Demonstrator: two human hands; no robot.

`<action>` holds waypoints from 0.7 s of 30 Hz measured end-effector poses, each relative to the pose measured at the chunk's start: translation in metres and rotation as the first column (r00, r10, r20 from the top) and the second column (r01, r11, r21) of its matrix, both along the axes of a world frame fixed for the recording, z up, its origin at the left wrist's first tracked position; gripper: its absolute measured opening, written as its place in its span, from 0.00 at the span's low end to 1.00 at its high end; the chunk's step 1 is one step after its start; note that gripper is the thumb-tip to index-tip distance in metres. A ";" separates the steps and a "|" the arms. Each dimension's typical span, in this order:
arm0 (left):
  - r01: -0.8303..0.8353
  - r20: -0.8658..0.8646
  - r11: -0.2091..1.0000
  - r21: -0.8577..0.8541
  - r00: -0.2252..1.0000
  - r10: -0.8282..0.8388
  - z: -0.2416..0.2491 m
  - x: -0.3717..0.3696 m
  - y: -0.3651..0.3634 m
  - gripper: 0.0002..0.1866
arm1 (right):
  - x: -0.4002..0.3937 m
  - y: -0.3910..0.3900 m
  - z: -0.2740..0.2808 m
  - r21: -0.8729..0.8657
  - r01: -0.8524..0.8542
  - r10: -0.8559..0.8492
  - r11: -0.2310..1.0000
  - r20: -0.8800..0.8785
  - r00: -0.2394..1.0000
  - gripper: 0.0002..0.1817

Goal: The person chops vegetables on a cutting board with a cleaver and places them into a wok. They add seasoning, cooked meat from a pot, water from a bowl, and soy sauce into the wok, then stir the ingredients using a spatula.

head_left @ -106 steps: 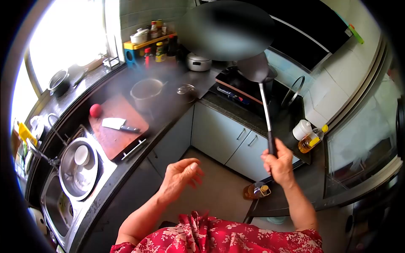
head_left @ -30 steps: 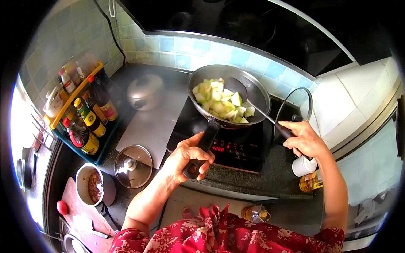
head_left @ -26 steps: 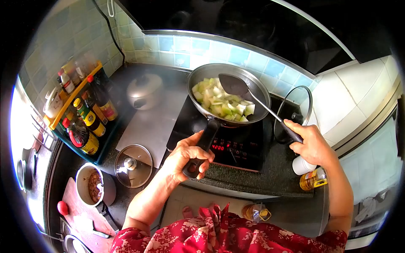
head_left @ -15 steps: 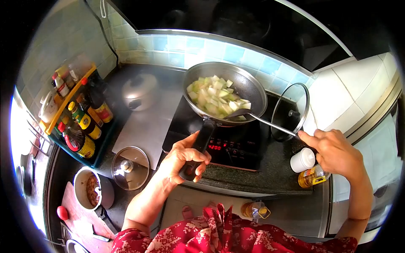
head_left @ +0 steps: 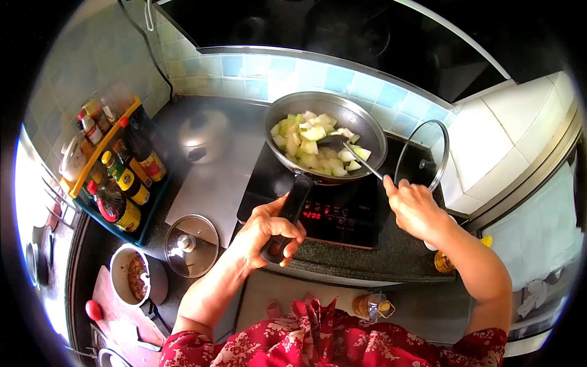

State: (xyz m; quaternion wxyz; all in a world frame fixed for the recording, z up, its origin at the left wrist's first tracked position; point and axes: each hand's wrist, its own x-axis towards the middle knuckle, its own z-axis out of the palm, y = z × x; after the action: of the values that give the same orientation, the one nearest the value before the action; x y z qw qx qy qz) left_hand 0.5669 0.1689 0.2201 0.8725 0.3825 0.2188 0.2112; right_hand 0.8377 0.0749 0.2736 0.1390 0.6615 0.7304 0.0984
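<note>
The black cooktop (head_left: 351,229) lay before me, and on it stood the wide pan (head_left: 369,129), near a leaning glass lid (head_left: 427,164). The spatula (head_left: 365,162) slanted into the pan from my right hand (head_left: 414,211), which was closed around it. My left hand (head_left: 269,233) was wrapped firmly around the pan's handle (head_left: 297,199). Pale green vegetable pieces (head_left: 306,137) lay heaped in the pan, partly hiding the spatula's end.

Between the left hand (head_left: 272,231) and right hand (head_left: 416,211) I see open space above the cooktop (head_left: 351,229); the pan (head_left: 369,136) blocks ahead, a flat lid (head_left: 205,240) lies left, an upright lid (head_left: 427,164) beyond the right.
</note>
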 end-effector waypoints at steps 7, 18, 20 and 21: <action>-0.043 0.000 0.999 0.002 0.999 0.043 0.001 0.000 -0.002 0.43 | 0.039 0.007 0.045 -0.033 0.170 -0.172 0.985 -0.318 0.932 0.31; -0.030 0.022 1.000 -0.009 0.999 0.030 0.001 -0.001 0.000 0.43 | 0.002 -0.037 0.128 -0.234 0.017 -0.048 0.972 -0.126 0.991 0.28; -0.017 0.031 1.000 -0.014 0.999 0.017 0.002 -0.001 0.000 0.42 | -0.002 -0.024 0.117 -0.289 -0.003 -0.040 0.957 -0.142 0.989 0.28; -0.016 0.027 1.000 -0.015 0.999 0.016 0.002 -0.001 -0.001 0.42 | -0.004 -0.018 0.104 -0.309 0.034 -0.070 0.950 -0.106 0.992 0.28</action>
State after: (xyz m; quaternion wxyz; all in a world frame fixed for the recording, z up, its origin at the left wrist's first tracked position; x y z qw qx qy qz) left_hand 0.5655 0.1684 0.2216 0.8765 0.3712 0.2116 0.2218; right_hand 0.8341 0.0570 0.3779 0.2002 0.6554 0.7259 -0.0583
